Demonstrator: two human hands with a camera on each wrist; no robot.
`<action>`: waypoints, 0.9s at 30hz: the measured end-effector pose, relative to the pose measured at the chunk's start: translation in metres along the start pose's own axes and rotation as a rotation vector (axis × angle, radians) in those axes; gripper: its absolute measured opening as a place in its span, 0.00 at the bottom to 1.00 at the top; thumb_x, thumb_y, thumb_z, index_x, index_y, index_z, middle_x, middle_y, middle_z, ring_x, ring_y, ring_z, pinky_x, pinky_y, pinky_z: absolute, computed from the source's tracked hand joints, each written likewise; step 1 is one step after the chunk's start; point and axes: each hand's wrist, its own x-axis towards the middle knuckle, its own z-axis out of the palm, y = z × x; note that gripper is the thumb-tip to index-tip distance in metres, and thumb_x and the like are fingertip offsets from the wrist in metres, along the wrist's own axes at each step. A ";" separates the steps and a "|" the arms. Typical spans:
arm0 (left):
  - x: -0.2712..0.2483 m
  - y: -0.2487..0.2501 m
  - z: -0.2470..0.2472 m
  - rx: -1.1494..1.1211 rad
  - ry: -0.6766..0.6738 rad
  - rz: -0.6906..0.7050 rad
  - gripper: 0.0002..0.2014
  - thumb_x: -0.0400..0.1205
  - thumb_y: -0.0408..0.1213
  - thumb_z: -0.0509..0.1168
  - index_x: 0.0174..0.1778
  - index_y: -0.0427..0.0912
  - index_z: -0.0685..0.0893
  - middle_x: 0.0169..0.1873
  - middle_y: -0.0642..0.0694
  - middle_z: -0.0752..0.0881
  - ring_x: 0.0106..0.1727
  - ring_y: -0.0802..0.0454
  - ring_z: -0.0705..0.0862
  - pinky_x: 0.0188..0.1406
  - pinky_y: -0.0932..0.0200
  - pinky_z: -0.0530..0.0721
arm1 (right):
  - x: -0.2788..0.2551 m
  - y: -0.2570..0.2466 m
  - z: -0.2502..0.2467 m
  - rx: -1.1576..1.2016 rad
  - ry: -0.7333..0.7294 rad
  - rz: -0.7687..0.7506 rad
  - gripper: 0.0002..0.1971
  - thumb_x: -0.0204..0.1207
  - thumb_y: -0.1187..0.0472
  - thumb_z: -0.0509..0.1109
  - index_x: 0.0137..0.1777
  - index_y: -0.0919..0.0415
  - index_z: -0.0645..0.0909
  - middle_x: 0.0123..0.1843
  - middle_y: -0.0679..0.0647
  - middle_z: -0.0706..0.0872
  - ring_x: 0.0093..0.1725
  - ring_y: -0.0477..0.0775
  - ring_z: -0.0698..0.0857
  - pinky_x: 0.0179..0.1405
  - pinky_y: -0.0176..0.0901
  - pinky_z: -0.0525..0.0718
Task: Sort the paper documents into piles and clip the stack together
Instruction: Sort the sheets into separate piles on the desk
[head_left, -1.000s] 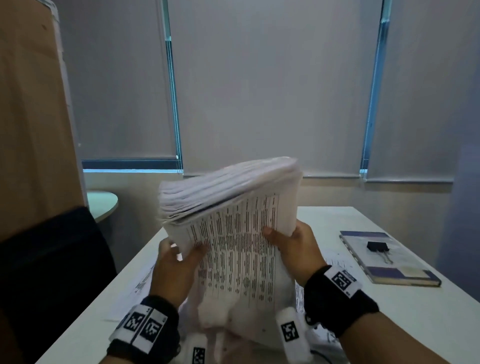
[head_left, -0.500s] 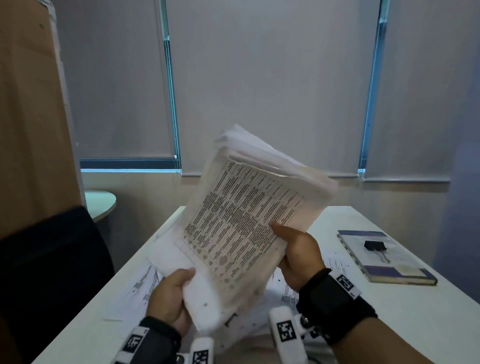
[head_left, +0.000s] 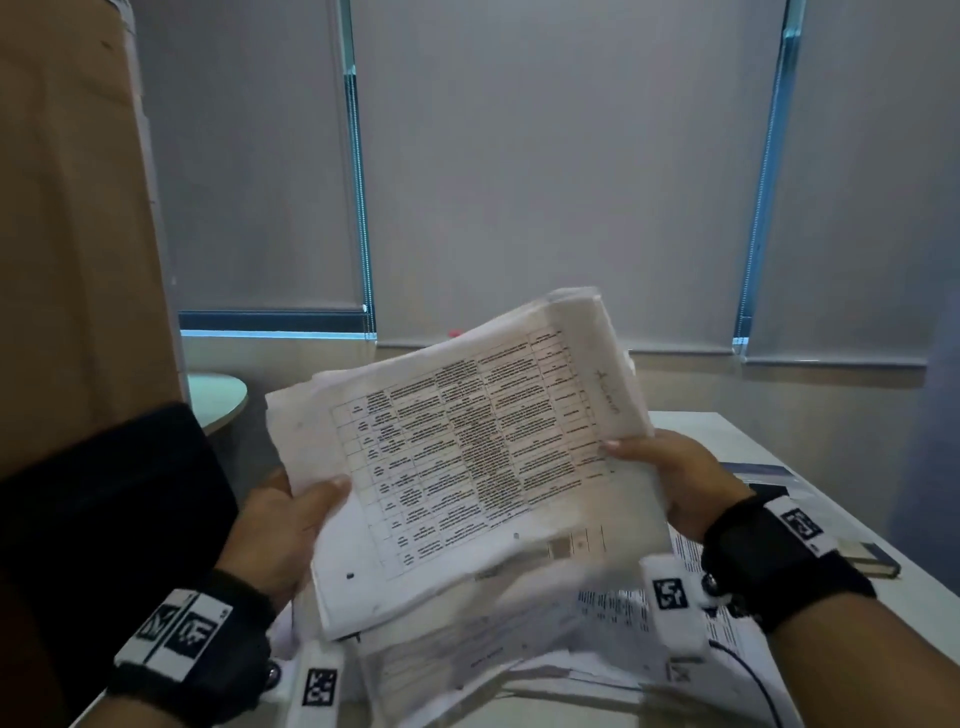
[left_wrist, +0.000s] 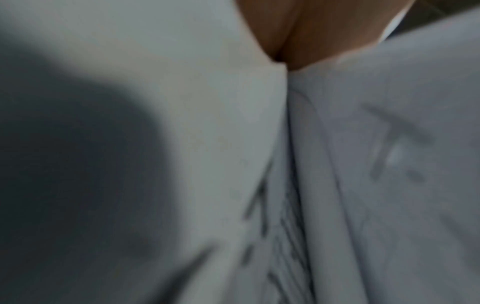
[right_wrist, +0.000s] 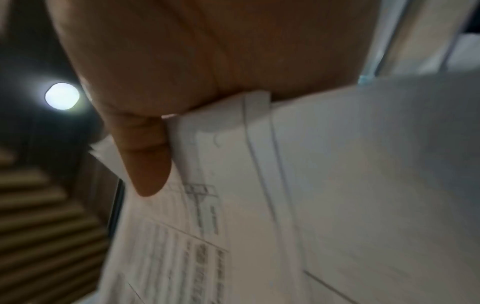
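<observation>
Above the table (head_left: 737, 431), head view: left hand (head_left: 275, 525) and right hand (head_left: 685, 483) grip the paper stack (head_left: 467, 467) at opposite edges; it has swung from steeply tilted to landscape. Left wrist view, blurred: sheet edges fanning below the grip. Right wrist view: thumb (right_wrist: 148, 164) pinching the printed top sheet.

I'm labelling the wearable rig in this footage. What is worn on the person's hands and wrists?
Both hands are bare. The left hand and right hand each have a wide black wrist band bearing white tags with black square code patterns. White marked blocks sit beneath the wrists; a thin black cable trails from the right one.
</observation>
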 end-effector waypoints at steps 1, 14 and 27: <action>0.000 0.000 0.000 0.019 -0.007 -0.005 0.07 0.83 0.25 0.68 0.54 0.38 0.88 0.45 0.43 0.95 0.50 0.40 0.92 0.52 0.46 0.87 | 0.000 -0.002 -0.003 0.067 -0.034 0.053 0.26 0.60 0.64 0.76 0.61 0.71 0.84 0.60 0.69 0.88 0.53 0.68 0.90 0.54 0.60 0.89; -0.007 -0.019 0.003 0.075 -0.090 -0.053 0.11 0.83 0.25 0.67 0.58 0.39 0.87 0.50 0.39 0.94 0.53 0.36 0.92 0.59 0.35 0.86 | 0.008 0.023 -0.015 -0.094 0.127 0.098 0.14 0.75 0.74 0.70 0.60 0.75 0.83 0.55 0.69 0.90 0.51 0.69 0.91 0.58 0.63 0.87; -0.014 -0.030 -0.006 0.765 -0.249 -0.262 0.06 0.67 0.36 0.72 0.34 0.38 0.83 0.33 0.46 0.83 0.35 0.48 0.79 0.32 0.60 0.74 | 0.029 0.113 -0.041 -0.745 0.234 0.531 0.16 0.73 0.60 0.78 0.53 0.72 0.84 0.45 0.61 0.87 0.43 0.60 0.85 0.40 0.42 0.81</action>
